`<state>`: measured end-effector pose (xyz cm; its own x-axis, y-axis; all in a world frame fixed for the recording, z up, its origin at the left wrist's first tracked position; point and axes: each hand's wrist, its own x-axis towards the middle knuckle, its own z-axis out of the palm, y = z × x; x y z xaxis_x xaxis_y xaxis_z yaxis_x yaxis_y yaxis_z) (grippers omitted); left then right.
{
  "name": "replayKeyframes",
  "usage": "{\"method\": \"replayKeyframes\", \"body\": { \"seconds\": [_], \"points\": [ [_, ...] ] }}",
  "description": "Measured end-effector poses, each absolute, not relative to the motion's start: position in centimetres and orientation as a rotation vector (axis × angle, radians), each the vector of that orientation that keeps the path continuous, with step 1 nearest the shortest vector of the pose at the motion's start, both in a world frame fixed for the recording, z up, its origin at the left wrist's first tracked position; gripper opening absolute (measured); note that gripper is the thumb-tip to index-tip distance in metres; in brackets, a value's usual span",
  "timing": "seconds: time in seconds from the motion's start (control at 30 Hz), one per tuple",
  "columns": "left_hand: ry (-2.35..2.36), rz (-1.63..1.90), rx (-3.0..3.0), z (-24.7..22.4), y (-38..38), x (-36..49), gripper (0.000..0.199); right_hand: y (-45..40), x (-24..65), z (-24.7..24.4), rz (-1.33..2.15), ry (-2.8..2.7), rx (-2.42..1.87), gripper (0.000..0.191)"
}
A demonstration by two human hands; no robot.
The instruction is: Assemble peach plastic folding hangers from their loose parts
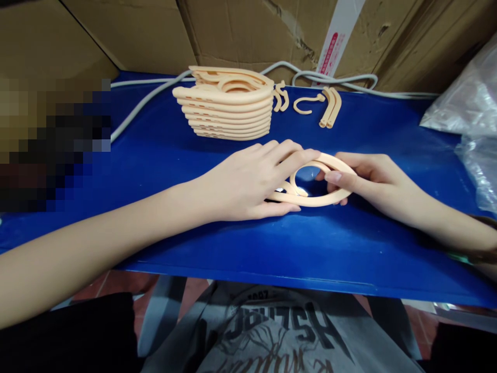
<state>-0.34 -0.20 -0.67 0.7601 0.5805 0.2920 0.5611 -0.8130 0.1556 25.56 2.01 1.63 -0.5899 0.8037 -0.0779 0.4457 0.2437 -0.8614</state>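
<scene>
Here, the left hand (258,178), at the centre of the frame, lies palm down over a pale peach, oval plastic piece (321,199), its index finger on the far rim and its thumb along the near edge. The right hand (375,178), right of centre, is closed in a pinch on the piece's right end, thumb on top and fingers beneath. The piece, with a curved part inside its outline, is between both hands above a glossy blue tabletop (248,254).

Above the left hand stands a stack of matching peach plastic pieces (231,116). Right of that, at upper centre, lie small curved peach parts (286,98), an open peach hook (296,105) and two bent peach strips (334,108) side by side. A pale cable (135,119) runs behind them, before brown cardboard (240,36). Crinkled clear plastic (466,98) fills the right edge.
</scene>
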Motion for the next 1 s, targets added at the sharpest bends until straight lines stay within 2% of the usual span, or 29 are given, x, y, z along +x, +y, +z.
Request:
{"method": "replayKeyframes", "body": {
  "seconds": [1.0],
  "points": [
    [0.968, 0.478, 2.908, -0.6, -0.09, -0.3, 0.068, 2.15, 25.59, 1.64, 1.338, -2.124, -1.106, 0.036]
  ]
}}
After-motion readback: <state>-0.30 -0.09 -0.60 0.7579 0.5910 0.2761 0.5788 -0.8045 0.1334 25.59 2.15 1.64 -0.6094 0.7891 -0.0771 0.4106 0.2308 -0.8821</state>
